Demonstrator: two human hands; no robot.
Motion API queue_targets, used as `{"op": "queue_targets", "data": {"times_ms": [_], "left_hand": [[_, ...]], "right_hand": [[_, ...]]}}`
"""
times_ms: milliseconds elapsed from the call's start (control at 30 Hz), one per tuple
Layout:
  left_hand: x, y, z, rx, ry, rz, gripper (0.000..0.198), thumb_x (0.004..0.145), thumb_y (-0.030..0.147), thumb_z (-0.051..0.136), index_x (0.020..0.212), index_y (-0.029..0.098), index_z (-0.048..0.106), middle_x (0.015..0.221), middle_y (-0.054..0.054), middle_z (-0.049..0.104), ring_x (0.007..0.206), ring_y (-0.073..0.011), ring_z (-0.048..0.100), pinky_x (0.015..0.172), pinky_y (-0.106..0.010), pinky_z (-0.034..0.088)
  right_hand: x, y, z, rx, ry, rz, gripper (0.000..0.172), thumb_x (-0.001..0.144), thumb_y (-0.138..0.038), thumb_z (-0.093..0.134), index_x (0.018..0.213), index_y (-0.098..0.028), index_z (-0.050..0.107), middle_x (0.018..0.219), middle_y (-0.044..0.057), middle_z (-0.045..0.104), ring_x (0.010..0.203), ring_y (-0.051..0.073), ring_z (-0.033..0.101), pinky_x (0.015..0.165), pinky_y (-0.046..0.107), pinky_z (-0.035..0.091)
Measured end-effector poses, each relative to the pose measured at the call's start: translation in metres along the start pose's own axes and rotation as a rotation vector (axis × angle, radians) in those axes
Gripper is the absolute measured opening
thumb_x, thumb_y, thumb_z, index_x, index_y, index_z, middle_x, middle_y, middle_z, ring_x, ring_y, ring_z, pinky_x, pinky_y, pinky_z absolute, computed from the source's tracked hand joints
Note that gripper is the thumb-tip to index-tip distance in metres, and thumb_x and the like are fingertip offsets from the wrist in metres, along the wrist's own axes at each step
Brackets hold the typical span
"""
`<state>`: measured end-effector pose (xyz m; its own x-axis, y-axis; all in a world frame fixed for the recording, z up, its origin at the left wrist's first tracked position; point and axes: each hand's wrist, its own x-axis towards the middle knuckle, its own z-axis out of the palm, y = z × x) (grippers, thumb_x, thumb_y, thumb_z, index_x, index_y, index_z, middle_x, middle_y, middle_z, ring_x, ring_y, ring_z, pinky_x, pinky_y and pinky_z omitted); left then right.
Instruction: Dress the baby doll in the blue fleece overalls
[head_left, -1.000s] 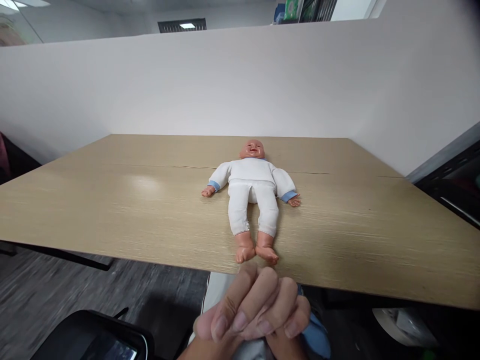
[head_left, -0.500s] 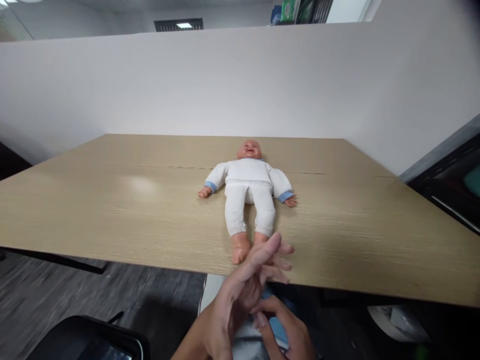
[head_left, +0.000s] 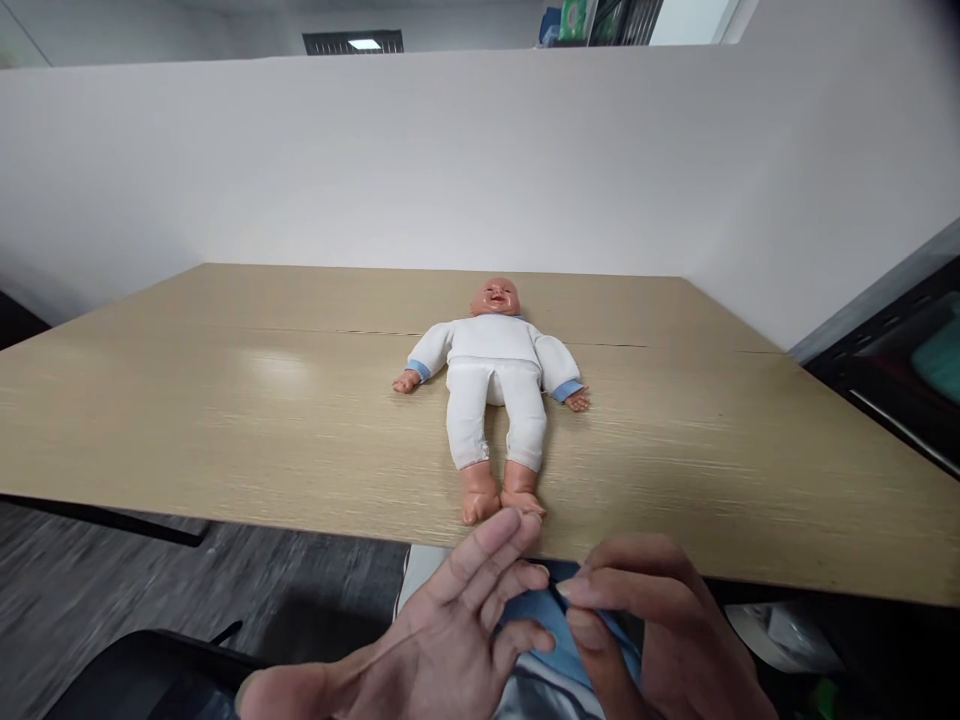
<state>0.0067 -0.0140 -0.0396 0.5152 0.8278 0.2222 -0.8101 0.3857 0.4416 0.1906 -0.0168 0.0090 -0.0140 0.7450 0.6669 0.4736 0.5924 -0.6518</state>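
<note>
Two grips down low, just under the near edge of the table (head_left: pixel 225 440). Right grip (head_left: pixel 660 620): closed in a pinch on the top edge of the blue cloth (head_left: pixel 544 640), fingers on top, thumb below. Left grip (head_left: pixel 442 640): wide open, fingers spread, holding nothing, fingertips just resting on the same cloth.

Blue cloth: in the lap, between both grips, below the table edge, mostly hidden by the fingers.

To do this bit well, probably:
- Keep the right pinch tight, close to the edge of the cloth, so no slipping.
- Lay the left fingers flat and press softly, to smooth the cloth and not bunch it.
- Pull gently, both sides the same, so no twist.
- Lift clear of the table edge, so no snag.
- Mind the doll's feet, just past the left fingertips; no bumping.

Farther out, flat on its back in the middle of the table: a doll (head_left: pixel 495 375), head away, arms out, white clothes, blue cuffs, bare feet near the table edge. Behind the table, a white wall (head_left: pixel 480 160). Down at the bottom left, part of a black chair (head_left: pixel 150 680).

Now the count:
- Two grips.
- One blue cloth.
- One doll, with two bare feet.
- One table.
- One white wall.
- One black chair.
</note>
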Motion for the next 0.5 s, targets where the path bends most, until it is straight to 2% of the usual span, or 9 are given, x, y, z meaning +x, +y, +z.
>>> {"op": "queue_targets", "data": {"times_ms": [100, 167, 233, 367, 500], "left_hand": [[0.003, -0.003, -0.001, -0.160, -0.177, 0.104, 0.141, 0.061, 0.100, 0.071, 0.168, 0.014, 0.041, 0.179, -0.013, 0.029, 0.159, -0.0308, 0.042, 0.123, -0.031, 0.043], [0.004, -0.005, -0.003, -0.232, -0.247, 0.112, 0.152, 0.054, 0.100, 0.075, 0.170, 0.010, 0.034, 0.178, -0.015, 0.031, 0.161, -0.0298, 0.039, 0.126, -0.030, 0.038], [0.004, -0.005, -0.004, -0.268, -0.254, 0.084, 0.158, 0.049, 0.098, 0.079, 0.171, 0.008, 0.032, 0.173, -0.018, 0.040, 0.160, -0.0306, 0.040, 0.128, -0.030, 0.034], [-0.001, -0.006, -0.003, -0.253, -0.165, 0.021, 0.163, 0.042, 0.104, 0.074, 0.167, 0.006, 0.040, 0.160, -0.022, 0.054, 0.152, -0.0356, 0.047, 0.124, -0.033, 0.039], [-0.009, -0.011, -0.006, -0.065, 0.079, -0.067, 0.157, 0.033, 0.104, 0.077, 0.159, 0.013, 0.054, 0.152, -0.023, 0.056, 0.149, -0.0480, 0.043, 0.119, -0.050, 0.043]], "right_hand": [[0.007, -0.001, -0.001, -0.083, -0.002, 0.004, 0.020, 0.102, -0.029, 0.071, 0.122, -0.031, 0.069, 0.113, 0.008, 0.067, 0.102, 0.023, 0.070, 0.086, 0.037, 0.063], [0.014, -0.002, -0.003, -0.127, -0.058, -0.023, 0.032, 0.099, -0.028, 0.073, 0.130, -0.031, 0.067, 0.124, 0.009, 0.066, 0.114, 0.026, 0.069, 0.095, 0.041, 0.062], [0.022, -0.004, -0.005, -0.142, -0.139, -0.063, 0.039, 0.097, -0.024, 0.074, 0.135, -0.031, 0.066, 0.130, 0.008, 0.066, 0.120, 0.027, 0.067, 0.100, 0.042, 0.061], [0.040, -0.007, -0.006, -0.091, -0.227, -0.134, 0.035, 0.096, -0.018, 0.074, 0.129, -0.029, 0.071, 0.125, 0.005, 0.071, 0.119, 0.022, 0.068, 0.104, 0.037, 0.059], [0.054, -0.006, -0.004, 0.000, -0.250, -0.221, 0.023, 0.094, -0.008, 0.074, 0.111, -0.024, 0.077, 0.105, 0.002, 0.076, 0.103, 0.016, 0.071, 0.099, 0.030, 0.059]]}}
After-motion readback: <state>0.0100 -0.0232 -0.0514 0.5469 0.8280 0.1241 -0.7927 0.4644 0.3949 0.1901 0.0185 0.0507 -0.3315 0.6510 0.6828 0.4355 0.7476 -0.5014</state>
